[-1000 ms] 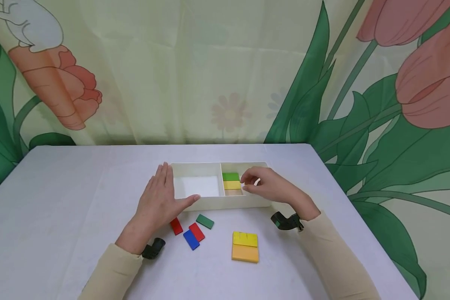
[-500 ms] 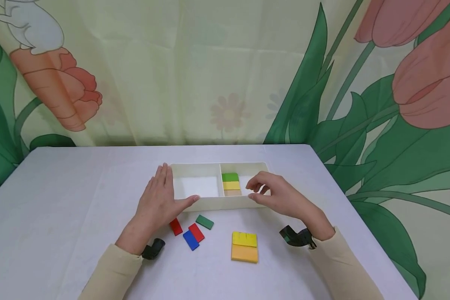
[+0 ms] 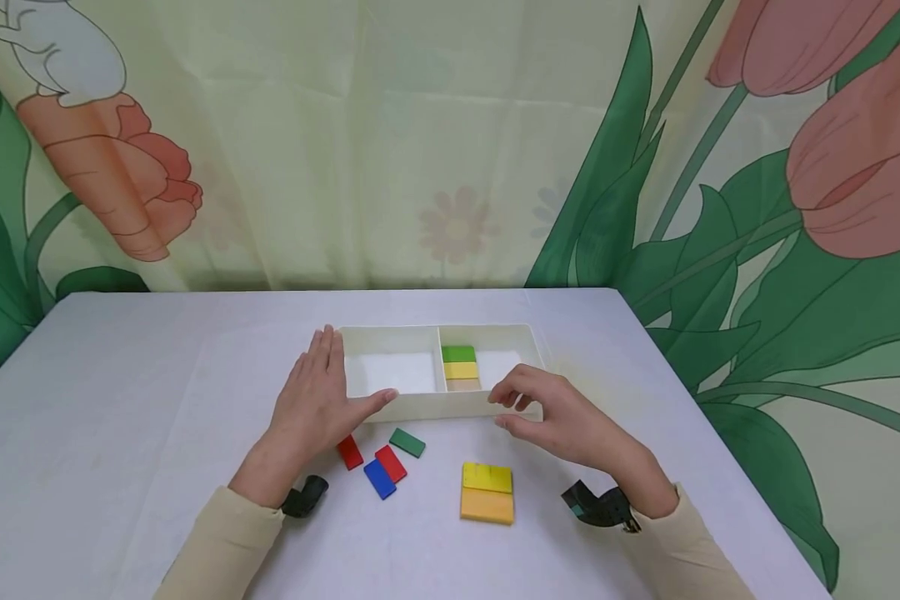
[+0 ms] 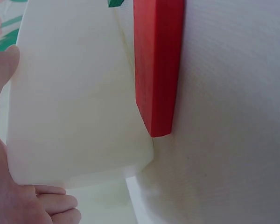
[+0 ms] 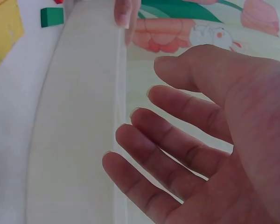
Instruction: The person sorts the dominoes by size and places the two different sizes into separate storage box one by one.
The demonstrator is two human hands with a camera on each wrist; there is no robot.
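Observation:
A white two-compartment box stands on the table. My left hand rests against its left end, fingers straight along the side and thumb over the front rim. Green, yellow and tan blocks lie in a row against the divider in the right compartment; the left compartment holds nothing. Over the box's front right corner hovers my right hand, fingers loosely bent and apart, with nothing between them in the right wrist view. Close by the left hand lies a red block, in front of the box.
In front of the box lie a dark green block, a second red block touching a blue block, and a yellow block against an orange one. A printed curtain hangs behind the table.
My right hand has drawn back from the blocks in the right compartment, moving right and toward me to the front rim. The left hand stays against the box.

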